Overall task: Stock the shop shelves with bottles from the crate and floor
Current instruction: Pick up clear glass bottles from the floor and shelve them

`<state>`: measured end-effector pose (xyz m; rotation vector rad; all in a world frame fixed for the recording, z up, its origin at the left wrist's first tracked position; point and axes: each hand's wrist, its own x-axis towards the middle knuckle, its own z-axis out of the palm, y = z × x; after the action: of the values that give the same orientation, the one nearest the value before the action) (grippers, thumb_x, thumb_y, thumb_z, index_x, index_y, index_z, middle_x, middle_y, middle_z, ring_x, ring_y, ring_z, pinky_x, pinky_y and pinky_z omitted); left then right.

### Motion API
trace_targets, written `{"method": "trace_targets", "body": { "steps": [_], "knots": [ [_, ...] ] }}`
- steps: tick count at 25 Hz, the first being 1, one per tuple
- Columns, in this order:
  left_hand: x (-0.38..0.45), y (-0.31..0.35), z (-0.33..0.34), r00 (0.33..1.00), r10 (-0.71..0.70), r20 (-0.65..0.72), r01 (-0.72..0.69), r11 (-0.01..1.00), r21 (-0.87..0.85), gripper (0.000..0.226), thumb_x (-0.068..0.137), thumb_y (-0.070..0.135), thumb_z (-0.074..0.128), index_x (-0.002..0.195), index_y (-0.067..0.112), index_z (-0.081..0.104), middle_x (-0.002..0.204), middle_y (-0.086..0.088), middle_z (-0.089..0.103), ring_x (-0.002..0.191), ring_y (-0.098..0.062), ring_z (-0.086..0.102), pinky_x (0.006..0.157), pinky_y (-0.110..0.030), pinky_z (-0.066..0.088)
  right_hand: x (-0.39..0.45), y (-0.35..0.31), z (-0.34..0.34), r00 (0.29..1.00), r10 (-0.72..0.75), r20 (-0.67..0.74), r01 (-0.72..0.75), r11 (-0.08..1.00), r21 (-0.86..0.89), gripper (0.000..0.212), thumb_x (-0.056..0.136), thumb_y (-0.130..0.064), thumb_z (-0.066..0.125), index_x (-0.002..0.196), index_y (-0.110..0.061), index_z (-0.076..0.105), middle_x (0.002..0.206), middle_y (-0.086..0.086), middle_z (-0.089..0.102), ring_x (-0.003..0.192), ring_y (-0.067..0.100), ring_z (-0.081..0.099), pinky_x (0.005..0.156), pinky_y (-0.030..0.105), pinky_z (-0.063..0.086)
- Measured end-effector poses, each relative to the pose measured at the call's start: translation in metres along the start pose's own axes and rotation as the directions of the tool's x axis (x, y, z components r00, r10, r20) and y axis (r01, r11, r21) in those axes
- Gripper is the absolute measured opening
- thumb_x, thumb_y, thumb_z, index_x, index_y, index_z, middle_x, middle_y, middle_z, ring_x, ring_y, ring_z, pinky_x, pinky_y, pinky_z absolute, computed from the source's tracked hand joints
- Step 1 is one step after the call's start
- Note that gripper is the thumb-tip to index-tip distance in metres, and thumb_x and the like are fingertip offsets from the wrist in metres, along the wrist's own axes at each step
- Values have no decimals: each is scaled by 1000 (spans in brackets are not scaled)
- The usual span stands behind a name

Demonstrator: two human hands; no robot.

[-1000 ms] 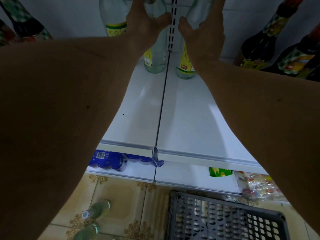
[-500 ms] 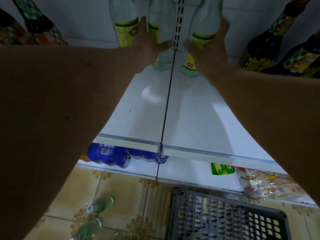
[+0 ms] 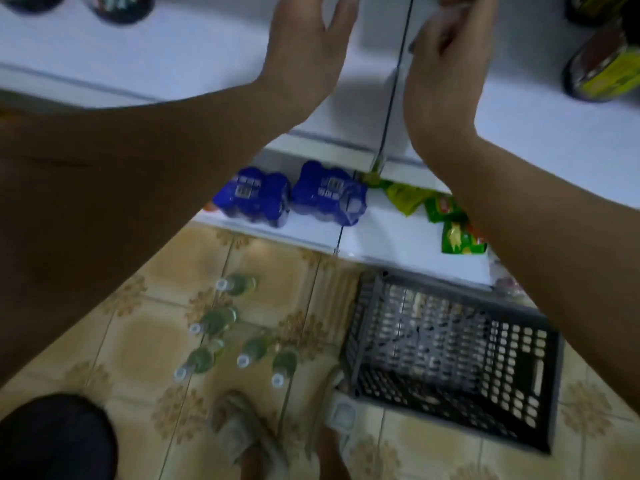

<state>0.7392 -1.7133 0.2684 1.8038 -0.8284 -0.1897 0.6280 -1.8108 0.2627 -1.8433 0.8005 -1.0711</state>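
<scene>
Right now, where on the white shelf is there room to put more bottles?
The upper shelf is bare along its front, from the dark bottle bases at far left across to the dark bottles at right. Both hands hover over the middle. The lower shelf is crowded: blue packs and green packets, with one bare strip between.

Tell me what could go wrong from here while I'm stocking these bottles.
1. Five bottles stand on the floor close to your foot; a step could topple them.
2. The crate sits right by your feet, a likely trip hazard.
3. The picture is blurred; moving this fast risks bumping the dark bottle on the shelf.
</scene>
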Motion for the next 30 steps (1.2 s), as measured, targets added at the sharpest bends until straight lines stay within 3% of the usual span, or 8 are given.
{"method": "trace_targets", "body": {
  "steps": [3, 5, 9, 13, 17, 20, 25, 30],
  "knots": [
    [-60, -15, -34, 989, 27, -149, -11, 994, 107, 24, 95, 23, 42, 91, 3, 53, 81, -19, 53, 70, -21, 47, 74, -23, 46, -60, -23, 14, 990, -105, 99, 94, 990, 106, 4, 94, -4, 41, 93, -8, 42, 64, 11, 44, 59, 32, 47, 58, 40, 43],
    [-111, -36, -61, 975, 64, -214, -29, 986, 162, 24, 100, 17, 40, 101, 1, 58, 88, -18, 62, 79, -26, 59, 78, -35, 51, -121, -26, 15, 970, -96, 225, 71, 991, 115, 9, 97, -2, 42, 102, -9, 42, 67, 8, 45, 56, 23, 46, 56, 37, 39],
    [-234, -89, -107, 971, -207, -122, 230, 947, 224, 22, 104, 18, 38, 110, 11, 59, 91, -4, 64, 78, -21, 60, 70, -38, 50, -247, 14, 0, 796, 302, 525, -252, 953, -167, 18, 98, -12, 47, 115, -17, 41, 72, -6, 51, 57, 13, 51, 55, 30, 41],
    [-327, -154, -109, 812, -576, -92, 581, 785, 216, 20, 96, 18, 43, 104, 25, 60, 87, 4, 68, 70, -22, 64, 64, -39, 55, -333, 55, 6, 539, 633, 556, -419, 774, -475, 26, 97, -21, 54, 120, -18, 41, 75, -1, 53, 64, 18, 57, 59, 36, 48],
    [-400, -198, -89, 579, -810, 92, 734, 567, 374, 28, 89, 11, 53, 113, 25, 58, 100, -5, 67, 84, -22, 63, 77, -38, 54, -403, 85, 13, 227, 771, 594, -258, 636, -727, 51, 90, -47, 56, 128, -24, 31, 97, 10, 66, 83, 35, 66, 72, 48, 57],
    [-427, -213, -82, 424, -887, 185, 677, 446, 586, 55, 87, 13, 62, 137, 22, 43, 116, -11, 63, 103, -29, 60, 81, -34, 47, -431, 103, 14, 113, 804, 583, -67, 592, -803, 69, 90, -49, 59, 144, -24, 24, 102, 3, 62, 90, 28, 64, 72, 35, 49],
    [-442, -249, -67, 326, -907, 269, 599, 418, 683, 71, 85, 33, 68, 145, 28, 31, 109, -17, 65, 101, -37, 63, 81, -42, 51, -457, 141, 27, 1, 762, 647, 85, 645, -760, 73, 91, -44, 61, 151, -35, 19, 135, 8, 57, 119, 33, 57, 90, 39, 44],
    [-449, -273, -46, 303, -894, 330, 560, 447, 698, 59, 85, 45, 68, 137, 32, 41, 118, -14, 64, 104, -37, 62, 79, -39, 52, -485, 167, 39, -133, 778, 614, 62, 625, -778, 43, 99, -40, 52, 139, -25, 48, 142, 8, 52, 128, 28, 51, 101, 35, 40]
  ]
}}
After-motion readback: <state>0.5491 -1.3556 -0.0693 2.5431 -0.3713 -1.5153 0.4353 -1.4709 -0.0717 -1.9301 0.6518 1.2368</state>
